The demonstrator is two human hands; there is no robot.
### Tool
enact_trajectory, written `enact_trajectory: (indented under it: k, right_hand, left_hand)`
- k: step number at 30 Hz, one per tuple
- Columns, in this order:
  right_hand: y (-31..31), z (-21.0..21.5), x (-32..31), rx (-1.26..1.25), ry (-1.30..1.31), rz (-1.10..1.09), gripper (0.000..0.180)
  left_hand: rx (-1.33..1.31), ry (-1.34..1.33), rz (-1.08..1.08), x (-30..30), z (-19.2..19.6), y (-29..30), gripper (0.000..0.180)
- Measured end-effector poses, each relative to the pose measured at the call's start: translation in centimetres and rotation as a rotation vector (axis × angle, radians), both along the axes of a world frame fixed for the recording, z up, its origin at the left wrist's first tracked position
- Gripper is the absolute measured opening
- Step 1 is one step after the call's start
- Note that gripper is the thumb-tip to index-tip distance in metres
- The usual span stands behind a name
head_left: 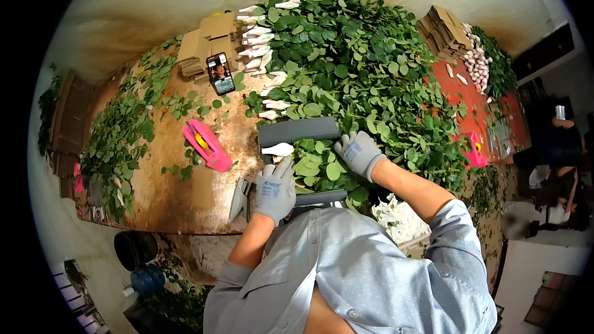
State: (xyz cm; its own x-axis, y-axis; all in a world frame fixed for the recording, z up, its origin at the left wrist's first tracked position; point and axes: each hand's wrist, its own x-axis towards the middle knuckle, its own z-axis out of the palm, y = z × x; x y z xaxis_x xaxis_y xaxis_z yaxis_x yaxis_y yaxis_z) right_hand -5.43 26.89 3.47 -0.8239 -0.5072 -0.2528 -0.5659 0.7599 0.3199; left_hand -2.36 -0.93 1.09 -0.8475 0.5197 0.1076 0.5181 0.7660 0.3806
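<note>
Both of my hands wear grey gloves. My left hand point(275, 188) presses down on white-wrapped flower heads point(278, 149) at the left end of a bunch of green leafy stems point(322, 167). That bunch lies between two dark grey bars of a frame point(298, 130) on the brown table. My right hand point(359, 152) rests on the leaves at the right side of the same bunch, fingers spread over them. A pair of grey shears point(238, 198) lies just left of my left hand.
A big heap of leafy stems point(352, 62) with white-wrapped heads fills the table beyond the frame. A pink tape dispenser point(207, 143), a phone point(220, 73) and cardboard stacks point(207, 40) lie to the left. Another person sits at the far right point(557, 148).
</note>
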Motion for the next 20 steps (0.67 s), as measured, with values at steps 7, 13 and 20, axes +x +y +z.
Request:
enact_trajectory:
  k: [7, 13, 20]
  right_hand:
    - [-1.8, 3.7, -0.5, -0.135, -0.239, -0.552, 0.018]
    - [-11.1, 2.7, -1.6, -0.784, 0.167, -0.005, 0.024]
    - [-11.8, -4.3, -3.4, -0.568, 0.034, -0.050, 0.017]
  left_hand:
    - [-0.065, 0.013, -0.024, -0.5, 0.0, 1.4, 0.029]
    - [0.021, 0.130, 0.068, 0.4, -5.8, -2.6, 0.039]
    - [-0.030, 0.137, -0.118, -1.4, -3.3, -0.2, 0.017]
